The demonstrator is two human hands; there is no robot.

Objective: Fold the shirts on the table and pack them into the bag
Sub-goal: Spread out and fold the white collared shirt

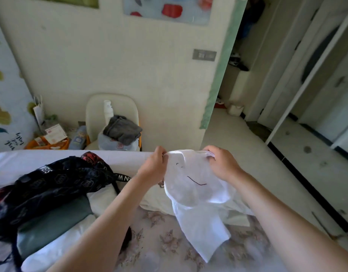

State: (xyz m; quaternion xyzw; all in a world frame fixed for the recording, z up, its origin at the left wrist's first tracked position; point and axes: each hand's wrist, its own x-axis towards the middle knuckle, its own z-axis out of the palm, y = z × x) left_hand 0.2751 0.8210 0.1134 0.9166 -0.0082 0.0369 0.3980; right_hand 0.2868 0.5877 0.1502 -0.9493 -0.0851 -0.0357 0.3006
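Observation:
A white shirt (196, 195) with a thin dark line drawing hangs in the air over the right side of the table. My left hand (154, 165) pinches its upper edge on the left. My right hand (221, 163) grips the upper edge on the right. The shirt's lower part droops down to the floral tablecloth (167, 240). A black patterned bag (51, 185) with white lettering lies on the left of the table, partly on a folded dark green garment (53, 224).
White cloth (102, 199) lies under the bag and green garment. Behind the table stands a cream chair (94, 112) holding a grey garment (122, 129) and a bottle. An orange basket (49, 144) of clutter sits by the wall. Open floor and a doorway lie to the right.

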